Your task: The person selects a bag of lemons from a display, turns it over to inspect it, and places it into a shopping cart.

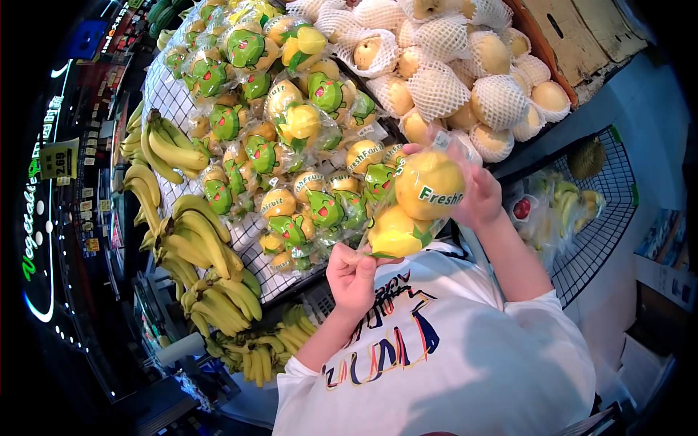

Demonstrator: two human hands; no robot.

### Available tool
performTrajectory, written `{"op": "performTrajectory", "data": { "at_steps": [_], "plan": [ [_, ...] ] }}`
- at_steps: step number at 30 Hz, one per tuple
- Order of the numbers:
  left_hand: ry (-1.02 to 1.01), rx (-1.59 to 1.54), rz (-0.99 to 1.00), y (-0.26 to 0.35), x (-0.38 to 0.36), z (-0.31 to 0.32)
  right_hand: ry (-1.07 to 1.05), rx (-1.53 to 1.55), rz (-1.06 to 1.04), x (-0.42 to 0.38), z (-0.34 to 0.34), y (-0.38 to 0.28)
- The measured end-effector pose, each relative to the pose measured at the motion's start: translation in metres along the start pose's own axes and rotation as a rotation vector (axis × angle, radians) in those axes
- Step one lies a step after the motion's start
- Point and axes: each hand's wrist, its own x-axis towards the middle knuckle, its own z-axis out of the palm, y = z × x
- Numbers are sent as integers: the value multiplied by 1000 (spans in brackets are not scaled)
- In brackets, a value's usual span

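Note:
A clear plastic bag of round yellow fruit (429, 187), printed with "Fresh" lettering and a lemon picture, is held in front of my chest. My left hand (352, 279) is closed in a pinch on its lower left corner. On the opposite side, my right hand (480, 196) wraps around the upper right part of the bag, some of its fingers hidden behind it. Just beyond lies a pile of similar bagged fruit (323, 207), many with a green cartoon print.
Bunches of bananas (196, 243) line the left edge of the display. Pears in white foam nets (502, 102) fill a box at the back right. To my right stands a black wire shopping cart (618, 207) with bagged produce inside. A price sign (58, 160) hangs at far left.

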Motion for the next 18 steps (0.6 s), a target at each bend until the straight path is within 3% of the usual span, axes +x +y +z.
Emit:
{"op": "performTrajectory", "data": {
  "at_steps": [4, 6, 12, 18],
  "plan": [
    [-57, -97, -87, -1, 1, -3, -103, -17, 88, -6, 4, 10],
    [-67, -142, -139, 3, 4, 4, -53, -7, 172, -17, -20, 21],
    [-110, -178, -198, 5, 6, 8, 68, -43, 157, -17, -18, 27],
    [-167, -160, -227, 4, 5, 3, -1, 21, 172, -16, -24, 33]
  ]
}}
